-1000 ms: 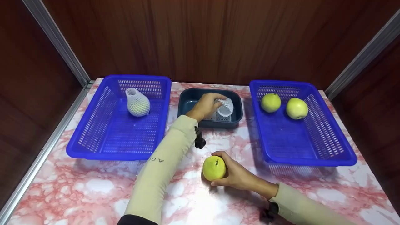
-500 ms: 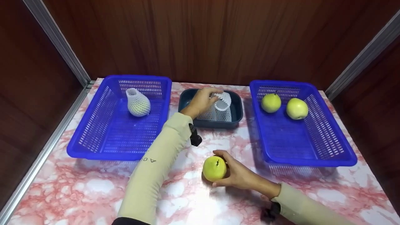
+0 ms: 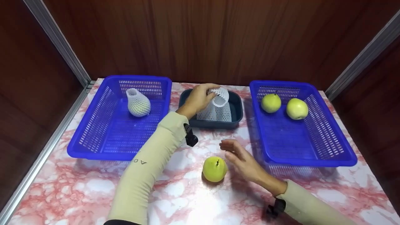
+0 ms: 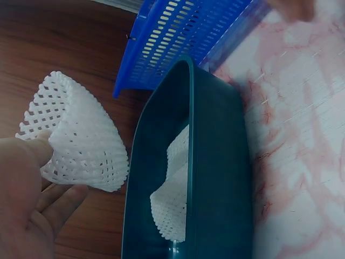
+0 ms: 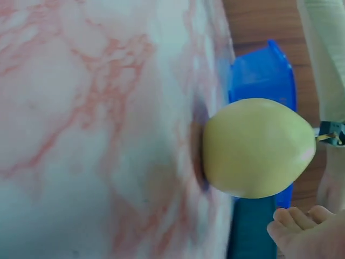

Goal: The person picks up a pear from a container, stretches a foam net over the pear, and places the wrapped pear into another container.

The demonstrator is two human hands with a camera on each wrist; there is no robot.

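My left hand [image 3: 198, 98] pinches a white foam fruit net [image 4: 89, 135] by its edge. In the left wrist view the net hangs opened out, above and beside a dark teal box [image 4: 221, 162]. More white foam nets [image 3: 223, 115] lie inside that box. A yellow-green pear [image 3: 214, 171] stands upright on the table, stem up. My right hand [image 3: 245, 162] is just to the right of the pear and apart from it, fingers extended. In the right wrist view the pear [image 5: 256, 148] fills the middle, with fingertips at the lower right.
A blue basket [image 3: 114, 156] at left holds one pear in a foam net [image 3: 138, 104]. Another blue basket [image 3: 309, 162] at right holds two bare pears, one upright [image 3: 271, 103] and one tipped [image 3: 297, 108]. Wooden panels [image 3: 200, 40] enclose the marbled table [image 3: 100, 187].
My left hand has lifted the foam net up and to the left, off the others in the box. My right hand has let go of the pear and moved up away from it.
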